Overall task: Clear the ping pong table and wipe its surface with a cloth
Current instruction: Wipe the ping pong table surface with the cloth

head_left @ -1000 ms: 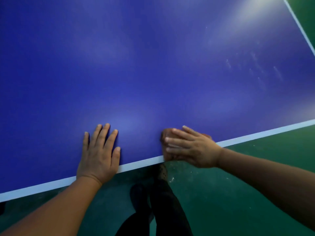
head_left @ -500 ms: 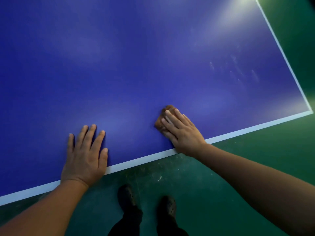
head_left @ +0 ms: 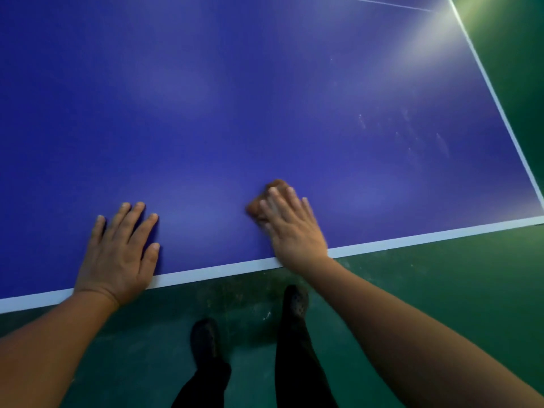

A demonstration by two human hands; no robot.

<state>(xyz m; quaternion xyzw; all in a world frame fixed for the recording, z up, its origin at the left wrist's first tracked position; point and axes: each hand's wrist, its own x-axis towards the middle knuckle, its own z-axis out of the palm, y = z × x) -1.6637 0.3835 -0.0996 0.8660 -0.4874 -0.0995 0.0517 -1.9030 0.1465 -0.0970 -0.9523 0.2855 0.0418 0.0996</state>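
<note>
Your ping pong table [head_left: 265, 98] is a smooth matte blue slab edged with a white line, with faint pale smears toward its right side. Below it lies scuffed green floor [head_left: 441, 275]. Your left hand [head_left: 117, 254] rests flat, fingers straight and spread. Your right hand [head_left: 291, 228] presses straight fingers onto a small crumpled brown cloth [head_left: 262, 201], which peeks out beyond the fingertips near the table's front edge.

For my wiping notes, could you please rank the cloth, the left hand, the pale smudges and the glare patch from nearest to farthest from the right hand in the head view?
1. Cloth, under the right hand.
2. Left hand, flat at the near edge, to its left.
3. Pale smudges, farther in, to its right.
4. Glare patch, by the far right corner.
</note>
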